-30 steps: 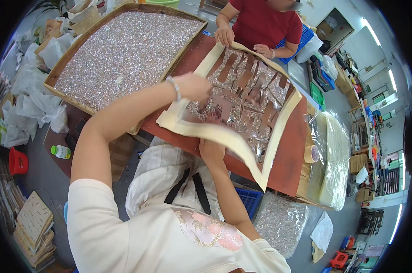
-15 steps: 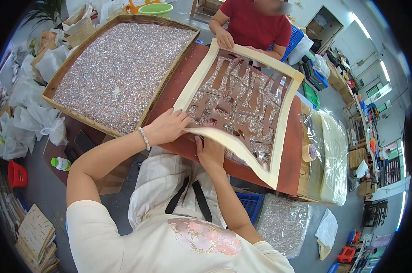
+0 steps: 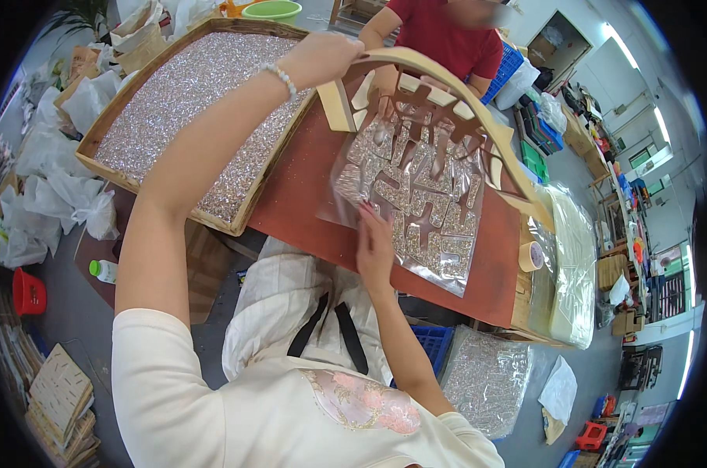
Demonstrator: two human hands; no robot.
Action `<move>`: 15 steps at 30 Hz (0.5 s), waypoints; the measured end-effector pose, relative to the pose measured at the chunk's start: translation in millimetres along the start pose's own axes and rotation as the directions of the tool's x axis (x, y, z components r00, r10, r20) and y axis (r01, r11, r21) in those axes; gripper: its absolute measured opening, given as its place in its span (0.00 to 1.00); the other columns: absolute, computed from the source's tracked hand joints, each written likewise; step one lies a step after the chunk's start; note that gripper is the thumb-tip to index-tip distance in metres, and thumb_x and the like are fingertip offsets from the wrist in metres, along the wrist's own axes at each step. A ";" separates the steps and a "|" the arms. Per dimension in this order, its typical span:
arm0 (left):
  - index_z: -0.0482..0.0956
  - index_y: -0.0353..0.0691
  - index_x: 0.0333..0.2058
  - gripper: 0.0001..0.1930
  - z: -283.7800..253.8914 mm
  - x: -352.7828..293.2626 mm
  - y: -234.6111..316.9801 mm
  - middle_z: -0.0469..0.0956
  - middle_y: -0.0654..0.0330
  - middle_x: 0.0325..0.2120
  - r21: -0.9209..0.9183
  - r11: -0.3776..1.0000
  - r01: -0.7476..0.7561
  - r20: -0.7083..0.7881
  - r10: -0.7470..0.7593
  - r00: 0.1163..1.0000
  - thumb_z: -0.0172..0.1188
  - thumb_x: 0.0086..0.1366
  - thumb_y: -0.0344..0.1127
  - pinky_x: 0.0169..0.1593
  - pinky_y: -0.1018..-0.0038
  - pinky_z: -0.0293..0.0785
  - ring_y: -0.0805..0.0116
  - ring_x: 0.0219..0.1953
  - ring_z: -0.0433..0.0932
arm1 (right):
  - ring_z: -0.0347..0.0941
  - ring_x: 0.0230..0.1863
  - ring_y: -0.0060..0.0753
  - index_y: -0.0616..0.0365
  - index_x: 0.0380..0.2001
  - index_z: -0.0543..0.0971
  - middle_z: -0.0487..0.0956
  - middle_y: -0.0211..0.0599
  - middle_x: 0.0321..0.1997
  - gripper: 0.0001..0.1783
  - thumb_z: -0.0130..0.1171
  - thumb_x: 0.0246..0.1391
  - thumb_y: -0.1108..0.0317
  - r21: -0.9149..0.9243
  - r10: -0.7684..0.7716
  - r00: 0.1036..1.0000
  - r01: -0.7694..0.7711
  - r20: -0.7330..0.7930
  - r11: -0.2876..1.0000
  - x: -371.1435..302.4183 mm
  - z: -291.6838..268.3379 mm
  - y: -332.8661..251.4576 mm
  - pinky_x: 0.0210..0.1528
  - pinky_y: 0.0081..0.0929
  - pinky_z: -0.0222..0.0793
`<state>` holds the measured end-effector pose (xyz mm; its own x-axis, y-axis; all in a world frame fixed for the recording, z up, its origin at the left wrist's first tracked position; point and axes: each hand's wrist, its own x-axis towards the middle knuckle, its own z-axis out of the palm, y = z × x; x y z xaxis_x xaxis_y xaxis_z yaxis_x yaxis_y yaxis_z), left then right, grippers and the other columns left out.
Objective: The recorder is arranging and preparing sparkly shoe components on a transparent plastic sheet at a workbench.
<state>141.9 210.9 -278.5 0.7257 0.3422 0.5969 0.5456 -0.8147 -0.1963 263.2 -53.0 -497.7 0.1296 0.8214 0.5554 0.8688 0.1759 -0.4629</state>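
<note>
My left hand (image 3: 330, 58) is raised and closed on the near edge of a cream-bordered brown stencil (image 3: 455, 82), which bows upward off the table. Beneath it, a clear plastic sheet (image 3: 345, 207) carries several irregular patches of sparkling glitter (image 3: 431, 242). At the sheet's near left edge rests my right hand (image 3: 375, 246), its fingers stretched out over the plastic. On the far side, a co-worker's hand (image 3: 384, 86) is by the stencil's far left part, partly hidden behind it.
A wooden tray (image 3: 248, 222) full of glitter stands at the left of the red-brown table (image 3: 299, 226). To the right are a tape roll (image 3: 531, 256) and stacked clear plastic sheets (image 3: 575, 273). A co-worker in a red top (image 3: 439, 39) is across the table.
My left hand has swung up and away, lifting the stencil's near edge off the plastic sheet. The glitter patches are now uncovered. My right hand has left the stencil for the sheet.
</note>
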 end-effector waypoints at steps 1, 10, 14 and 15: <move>0.75 0.39 0.33 0.06 2.8 -4.2 6.4 0.79 0.53 0.25 -0.005 1.000 -0.004 -0.001 0.004 1.000 0.54 0.61 0.35 0.36 0.60 0.76 0.54 0.32 0.81 | 0.61 0.66 0.46 0.64 0.58 0.68 0.68 0.47 0.62 0.23 0.46 0.65 0.61 0.439 0.223 0.974 -0.179 -0.050 0.880 -7.2 -4.3 10.2 0.68 0.43 0.53; 0.75 0.43 0.29 0.02 9.0 -42.4 86.6 0.74 0.62 0.23 -0.094 0.979 -0.183 -0.222 0.158 0.962 0.56 0.55 0.30 0.47 0.69 0.71 0.64 0.34 0.77 | 0.60 0.67 0.41 0.67 0.63 0.60 0.66 0.45 0.63 0.27 0.46 0.65 0.66 0.919 0.337 0.856 -0.378 0.392 -0.110 57.4 -67.0 29.3 0.70 0.36 0.52; 0.77 0.44 0.30 0.04 17.7 -55.6 140.1 0.75 0.62 0.27 -0.087 0.988 -0.129 -0.362 0.089 0.928 0.59 0.53 0.31 0.58 0.61 0.66 0.63 0.44 0.75 | 0.63 0.64 0.36 0.63 0.64 0.59 0.64 0.44 0.66 0.27 0.47 0.65 0.67 0.762 0.265 0.844 -0.535 0.466 0.363 89.5 -35.2 -0.8 0.67 0.31 0.56; 0.77 0.44 0.30 0.04 16.9 -59.0 152.9 0.75 0.62 0.27 -0.088 0.985 -0.146 -0.371 0.104 0.923 0.59 0.53 0.31 0.58 0.61 0.66 0.63 0.44 0.75 | 0.63 0.64 0.36 0.63 0.64 0.59 0.64 0.44 0.66 0.27 0.47 0.65 0.67 0.768 0.274 0.850 -0.525 0.450 0.366 83.8 -27.7 23.7 0.67 0.31 0.56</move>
<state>189.6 74.0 -356.9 0.5711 0.0578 0.8188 0.3943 -0.8942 -0.2119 307.9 5.0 -443.0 0.1334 0.9905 0.0341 -0.1169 0.0499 -0.9919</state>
